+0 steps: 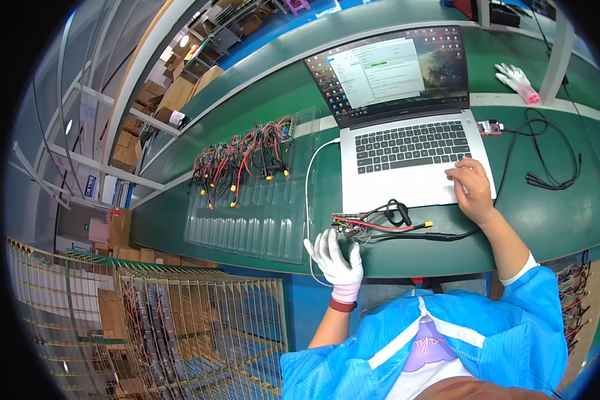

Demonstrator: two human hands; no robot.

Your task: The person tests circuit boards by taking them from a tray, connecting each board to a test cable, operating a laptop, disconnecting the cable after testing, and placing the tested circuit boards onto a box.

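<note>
My left hand, in a white glove with a pink cuff, is at the front edge of the green table. Its fingers are stretched out beside a small circuit board; whether the fingertips touch it I cannot tell. Red and black wires with a yellow connector run from the board, and a black cable lies alongside. My bare right hand rests over the right part of the silver laptop's palm rest, fingers loosely bent and apart, holding nothing. On the laptop screen a window shows a green bar.
Left of the laptop, a clear plastic tray holds several wired boards at its far end. A white cable loops from the laptop. A small red board, a coiled black cable and a white glove lie right. A wire rack stands lower left.
</note>
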